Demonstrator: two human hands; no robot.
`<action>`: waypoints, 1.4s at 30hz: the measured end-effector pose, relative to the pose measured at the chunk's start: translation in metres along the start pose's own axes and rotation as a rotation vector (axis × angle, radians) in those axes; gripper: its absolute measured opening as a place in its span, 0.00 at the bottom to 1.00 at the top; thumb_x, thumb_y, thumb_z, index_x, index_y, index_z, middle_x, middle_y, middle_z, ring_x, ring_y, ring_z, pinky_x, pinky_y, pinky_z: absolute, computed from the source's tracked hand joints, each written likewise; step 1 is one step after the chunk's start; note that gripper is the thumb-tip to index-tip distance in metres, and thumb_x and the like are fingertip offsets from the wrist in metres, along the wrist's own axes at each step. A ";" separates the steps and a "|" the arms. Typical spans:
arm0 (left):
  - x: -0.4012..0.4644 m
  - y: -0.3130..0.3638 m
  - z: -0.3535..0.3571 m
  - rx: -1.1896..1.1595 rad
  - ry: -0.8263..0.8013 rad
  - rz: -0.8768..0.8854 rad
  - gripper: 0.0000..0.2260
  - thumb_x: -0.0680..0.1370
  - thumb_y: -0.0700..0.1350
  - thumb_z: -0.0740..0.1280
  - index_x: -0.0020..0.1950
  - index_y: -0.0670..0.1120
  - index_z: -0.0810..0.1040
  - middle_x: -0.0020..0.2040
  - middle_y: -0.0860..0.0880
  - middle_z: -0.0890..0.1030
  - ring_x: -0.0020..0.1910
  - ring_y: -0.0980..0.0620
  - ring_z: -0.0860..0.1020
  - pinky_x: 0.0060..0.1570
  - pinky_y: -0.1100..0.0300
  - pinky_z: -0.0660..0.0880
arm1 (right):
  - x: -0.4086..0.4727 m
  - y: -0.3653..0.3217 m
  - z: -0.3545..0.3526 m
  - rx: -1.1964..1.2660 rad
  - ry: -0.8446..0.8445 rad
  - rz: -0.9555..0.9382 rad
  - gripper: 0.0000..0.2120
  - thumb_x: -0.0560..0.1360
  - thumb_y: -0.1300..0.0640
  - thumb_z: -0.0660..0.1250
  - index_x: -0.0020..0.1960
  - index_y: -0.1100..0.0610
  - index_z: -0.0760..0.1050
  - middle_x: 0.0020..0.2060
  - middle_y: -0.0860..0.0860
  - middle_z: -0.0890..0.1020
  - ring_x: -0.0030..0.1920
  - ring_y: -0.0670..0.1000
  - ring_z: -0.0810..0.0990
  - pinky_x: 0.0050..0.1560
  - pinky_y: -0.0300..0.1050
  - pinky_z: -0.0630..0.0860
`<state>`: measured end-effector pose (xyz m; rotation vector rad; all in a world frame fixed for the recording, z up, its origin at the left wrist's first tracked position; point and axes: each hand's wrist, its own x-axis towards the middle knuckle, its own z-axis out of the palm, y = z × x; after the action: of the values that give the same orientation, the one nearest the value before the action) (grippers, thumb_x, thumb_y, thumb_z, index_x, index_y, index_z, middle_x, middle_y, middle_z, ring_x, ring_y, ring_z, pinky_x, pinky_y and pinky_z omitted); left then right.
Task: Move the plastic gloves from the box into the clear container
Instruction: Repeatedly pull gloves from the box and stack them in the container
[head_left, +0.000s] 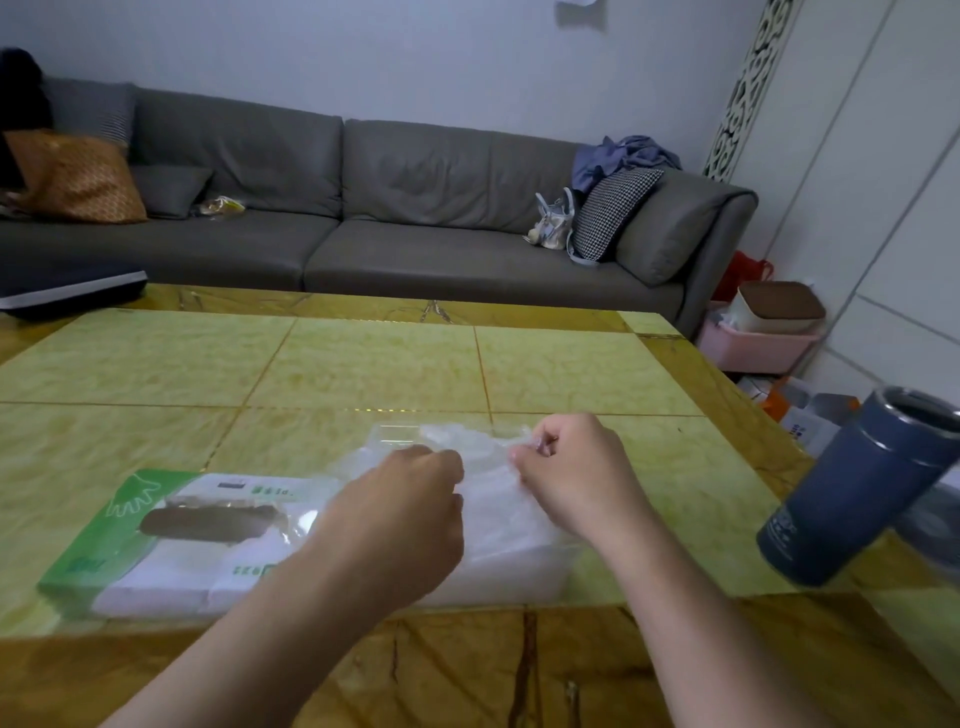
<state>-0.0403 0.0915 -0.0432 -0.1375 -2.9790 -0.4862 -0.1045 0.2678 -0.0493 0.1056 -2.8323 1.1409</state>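
Gloves (488, 467) stretched sideways between hands (410, 493)

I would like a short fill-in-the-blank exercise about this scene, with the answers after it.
1. The gloves box, white and ____, lies on the table.
2. Both the left hand and the right hand pinch the thin ____ gloves.
3. The clear container stands to the ____ of the box.
4. The tumbler near the table's right edge is dark ____.

Answers: green; plastic; right; blue
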 end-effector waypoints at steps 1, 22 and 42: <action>0.006 -0.002 0.005 0.023 -0.076 -0.048 0.10 0.82 0.49 0.58 0.58 0.52 0.77 0.55 0.53 0.79 0.51 0.49 0.80 0.51 0.49 0.81 | -0.001 0.000 0.001 -0.026 0.006 -0.007 0.12 0.79 0.54 0.72 0.40 0.61 0.79 0.34 0.54 0.84 0.33 0.52 0.83 0.34 0.44 0.77; 0.043 0.003 0.000 0.185 -0.452 -0.093 0.23 0.73 0.60 0.75 0.65 0.60 0.74 0.56 0.56 0.77 0.48 0.52 0.77 0.44 0.58 0.71 | -0.002 -0.002 0.012 -0.484 0.119 0.007 0.17 0.79 0.49 0.74 0.61 0.54 0.72 0.51 0.50 0.79 0.45 0.53 0.82 0.38 0.46 0.76; 0.012 0.000 0.006 0.185 -0.165 -0.022 0.21 0.82 0.54 0.64 0.75 0.60 0.65 0.66 0.53 0.76 0.67 0.50 0.75 0.58 0.55 0.75 | -0.028 -0.032 0.021 -0.414 -0.364 -0.039 0.27 0.77 0.50 0.70 0.74 0.41 0.67 0.67 0.50 0.73 0.60 0.55 0.80 0.53 0.49 0.76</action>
<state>-0.0533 0.0937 -0.0470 -0.1331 -3.1699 -0.2079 -0.0750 0.2310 -0.0453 0.3689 -3.2972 0.5511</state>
